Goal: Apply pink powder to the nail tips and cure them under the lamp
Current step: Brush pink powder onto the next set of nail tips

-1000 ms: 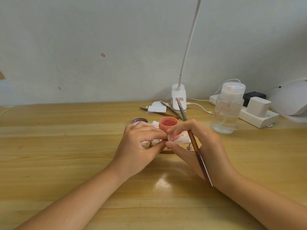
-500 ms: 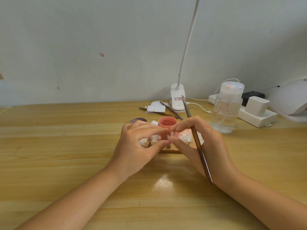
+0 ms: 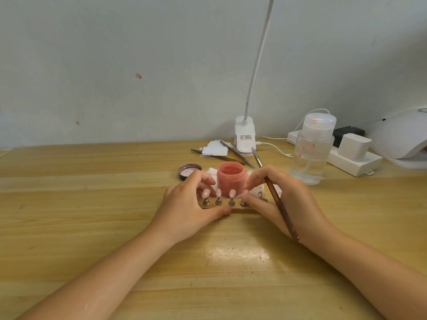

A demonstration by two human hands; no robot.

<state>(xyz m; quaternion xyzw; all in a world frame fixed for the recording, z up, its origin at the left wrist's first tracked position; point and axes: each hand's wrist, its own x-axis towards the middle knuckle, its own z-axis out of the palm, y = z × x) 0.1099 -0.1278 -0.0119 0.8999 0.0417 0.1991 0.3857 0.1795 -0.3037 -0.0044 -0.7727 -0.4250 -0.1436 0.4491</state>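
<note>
1. A wooden table (image 3: 69, 227) is filling the lower half of the frame, and a bright spot of light is shining on it near the bottom middle.
2. Two bare arms are reaching in from the bottom corners and meeting in the middle of the frame.
3. The left hand (image 3: 184, 209) is curling around the left end of a small wooden holder (image 3: 233, 207), with its thumb pressing on the front edge and its fingers bending over the back.
4. The right hand (image 3: 284, 199) is gripping a brown brush (image 3: 277, 202) that is slanting from upper left to lower right, and its fingertips are pinching at the right end of the holder.
5. Nail tips (image 3: 231, 193) are standing upright on little metal pegs in a row on the holder, between the two hands.
6. An open jar of pink powder (image 3: 230, 179) is sitting just behind the nail tips, at the middle of the frame.
7. A dark lid (image 3: 190, 171) is lying to the left of the jar.
8. A clear pump bottle (image 3: 312, 148) is standing to the right, behind the right hand.
9. A white desk lamp (image 3: 245, 137) is standing at the back edge, with its thin neck going up out of the frame.
10. A white power strip (image 3: 355, 162) is lying at the right, and a white curing lamp (image 3: 402, 135) is showing at the right edge.
11. A pale wall (image 3: 115, 65) with a few small pink spots is filling the upper half.
</note>
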